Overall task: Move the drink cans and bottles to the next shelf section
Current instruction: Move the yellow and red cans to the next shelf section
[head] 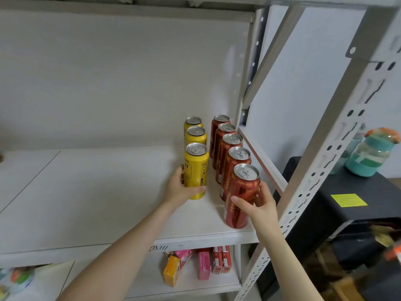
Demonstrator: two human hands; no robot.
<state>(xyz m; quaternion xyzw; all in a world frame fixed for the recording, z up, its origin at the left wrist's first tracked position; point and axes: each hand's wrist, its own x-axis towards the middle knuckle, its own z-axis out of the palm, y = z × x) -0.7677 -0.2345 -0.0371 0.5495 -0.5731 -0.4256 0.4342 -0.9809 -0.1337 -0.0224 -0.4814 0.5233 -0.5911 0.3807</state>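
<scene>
1. The front yellow aluminium drink can (196, 170) stands upright on the white shelf board (97, 192), with the left hand (181, 189) wrapped round its lower body, thumb on the left side and fingers curled across the front.
2. The front red aluminium beer can (242, 196) stands upright near the board's front right corner; the right hand (258, 206) grips its middle, thumb across the front and fingers round the right side.
3. Two more yellow cans (195, 132) line up behind the first, and four more red cans (230, 146) run back in a row behind the gripped one.
4. The rows stand side by side, apart, beside the grey perforated metal upright (321, 161).
5. On the shelf below stand small pink, red and orange cartons (204, 265).
</scene>
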